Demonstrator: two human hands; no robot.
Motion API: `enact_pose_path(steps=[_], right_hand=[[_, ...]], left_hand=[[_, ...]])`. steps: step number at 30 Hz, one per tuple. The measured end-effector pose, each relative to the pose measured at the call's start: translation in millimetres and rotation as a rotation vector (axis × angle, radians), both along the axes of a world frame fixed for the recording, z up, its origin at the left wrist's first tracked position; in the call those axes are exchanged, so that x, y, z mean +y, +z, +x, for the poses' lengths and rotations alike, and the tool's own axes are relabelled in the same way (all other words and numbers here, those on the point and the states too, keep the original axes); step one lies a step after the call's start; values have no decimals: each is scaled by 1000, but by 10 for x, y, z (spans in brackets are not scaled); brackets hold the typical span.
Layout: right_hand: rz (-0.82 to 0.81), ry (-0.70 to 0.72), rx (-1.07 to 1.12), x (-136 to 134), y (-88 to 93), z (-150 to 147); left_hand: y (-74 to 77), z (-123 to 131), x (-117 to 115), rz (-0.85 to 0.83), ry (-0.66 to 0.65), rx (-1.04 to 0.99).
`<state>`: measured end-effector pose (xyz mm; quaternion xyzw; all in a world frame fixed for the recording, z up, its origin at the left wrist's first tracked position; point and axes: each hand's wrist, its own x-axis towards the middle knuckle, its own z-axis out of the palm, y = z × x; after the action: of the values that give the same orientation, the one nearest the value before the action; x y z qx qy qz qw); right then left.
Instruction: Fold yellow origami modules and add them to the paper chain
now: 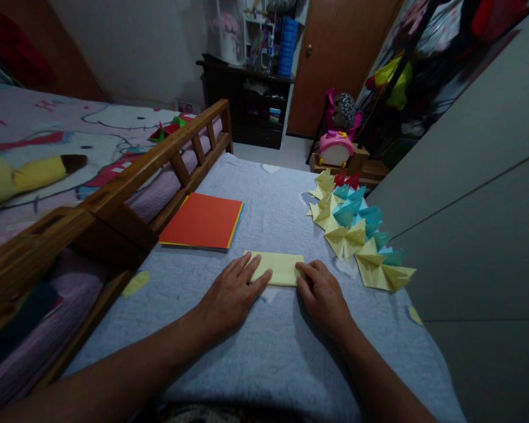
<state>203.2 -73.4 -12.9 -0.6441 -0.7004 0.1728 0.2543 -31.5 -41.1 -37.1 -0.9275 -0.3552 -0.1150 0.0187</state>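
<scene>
A pale yellow sheet of paper (283,271), folded into a narrow strip, lies crosswise on the blue bedspread (264,346). Across its left end rests my left hand (234,289), with fingers stretched out and thumb apart, pressing down on the paper. The strip's right end is pinched by my right hand (321,289), whose fingers are curled with the thumb at the lower corner. Beyond my left hand is a stack of square coloured paper (203,221), orange on top with yellow and blue edges showing. Several folded paper pieces (344,238) in yellow, blue and red stand in rows at the right.
A wooden bed rail (158,164) runs along the left, with a patterned bed (70,123) and a yellow plush toy (30,179) behind it. A pale cabinet (480,235) borders the right side. At the back are a dark cabinet (247,129) and a pink toy (335,148).
</scene>
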Motion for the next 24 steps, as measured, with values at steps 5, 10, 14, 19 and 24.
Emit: enact_pose_path(steps=[5,10,14,19,24], right_hand=[[2,-1,-7,3,17,-10],[15,-15,-70,-8,30,-44],[91,23,-301,-6,64,-67],[79,180,-495,18,138,-35],[33,231,-554,26,243,-68]], left_hand=[[6,5,1,-21,1,2],[30,12,-7,-29,13,33],[18,16,-11,-37,19,52],[-27,32,-5,-19,21,25],[33,5,-7,-19,1,28]])
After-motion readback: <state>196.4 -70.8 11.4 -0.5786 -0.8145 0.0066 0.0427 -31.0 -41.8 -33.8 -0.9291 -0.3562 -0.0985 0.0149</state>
